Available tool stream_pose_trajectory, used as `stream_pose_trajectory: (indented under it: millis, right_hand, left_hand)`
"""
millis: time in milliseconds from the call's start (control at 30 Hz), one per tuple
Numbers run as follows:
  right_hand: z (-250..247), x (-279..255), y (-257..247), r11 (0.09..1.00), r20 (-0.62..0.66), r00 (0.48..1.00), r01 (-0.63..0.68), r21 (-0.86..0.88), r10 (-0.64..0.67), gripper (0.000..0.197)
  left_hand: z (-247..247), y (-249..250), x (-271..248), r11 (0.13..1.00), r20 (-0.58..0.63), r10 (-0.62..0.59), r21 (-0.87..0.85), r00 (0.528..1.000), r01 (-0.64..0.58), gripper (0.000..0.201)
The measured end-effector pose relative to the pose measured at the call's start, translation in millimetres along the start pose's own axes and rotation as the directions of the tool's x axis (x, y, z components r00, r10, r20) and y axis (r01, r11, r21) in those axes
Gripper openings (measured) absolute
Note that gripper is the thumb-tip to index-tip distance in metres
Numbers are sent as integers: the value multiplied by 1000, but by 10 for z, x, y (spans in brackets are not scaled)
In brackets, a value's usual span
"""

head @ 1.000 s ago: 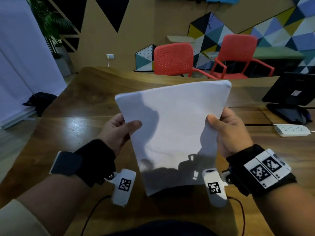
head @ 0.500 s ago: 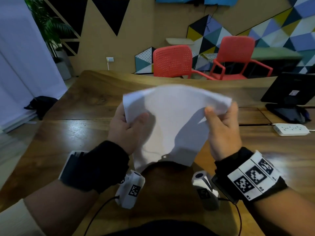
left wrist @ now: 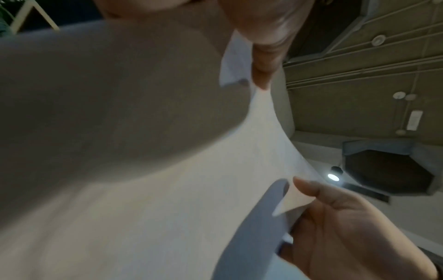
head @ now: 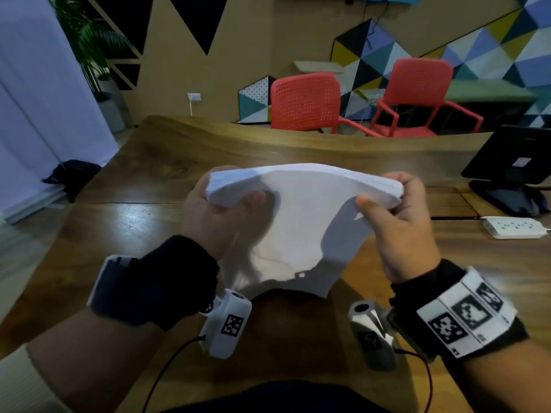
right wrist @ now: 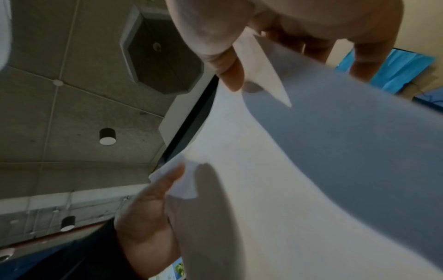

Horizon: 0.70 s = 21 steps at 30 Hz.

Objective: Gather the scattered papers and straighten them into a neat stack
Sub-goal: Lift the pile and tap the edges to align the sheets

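Both hands, left hand and right hand, pinch the bowed paper stack mid-frame; I'd loosen each grip slightly and tap its edge on the bench.

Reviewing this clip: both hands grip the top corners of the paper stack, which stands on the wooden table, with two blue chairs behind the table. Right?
Not quite: the chairs are red, not blue, as the head view shows. The rest holds: the left hand and right hand grip the top corners of the paper stack, which stands on the wooden table.
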State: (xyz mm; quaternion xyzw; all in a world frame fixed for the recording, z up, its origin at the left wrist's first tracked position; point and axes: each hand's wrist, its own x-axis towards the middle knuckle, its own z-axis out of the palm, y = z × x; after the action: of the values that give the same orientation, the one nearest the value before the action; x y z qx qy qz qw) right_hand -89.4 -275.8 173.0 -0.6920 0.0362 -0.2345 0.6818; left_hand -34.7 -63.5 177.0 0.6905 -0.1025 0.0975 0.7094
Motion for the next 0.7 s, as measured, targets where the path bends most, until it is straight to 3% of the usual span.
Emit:
stream_pose_trajectory:
  millis: [100,233,367,500,633,700]
  right_hand:
    - [58,-16,104,997,21,997,-71,-4,71,46]
    - [88,7,145,994,47,994,-101,51,98,48]
    - [137,34,77,991,47,993,-115,75,112,82]
    - [175,69,43,989,13,994,-109,95,108,92]
    - [218,101,-5,982,-43,992,-110,154,117,67]
    - [248,120,-49,984,-109,989,-84,159,102,55]
  left_hand:
    - [-7,31,17,1000,-23,-1,-22,1000,0,42]
    - [24,77,109,986,-122,-125,-126,985,109,30]
    - [21,60,221,964,-142,-237,-156,961,214,41]
    - [6,68,237,955,-122,-256,-182,959,232,29]
    - [4,104,263,949,-95,-276,-187,956,255,46]
    - [7,102,284,946,-106,-285,-193,953,261,40]
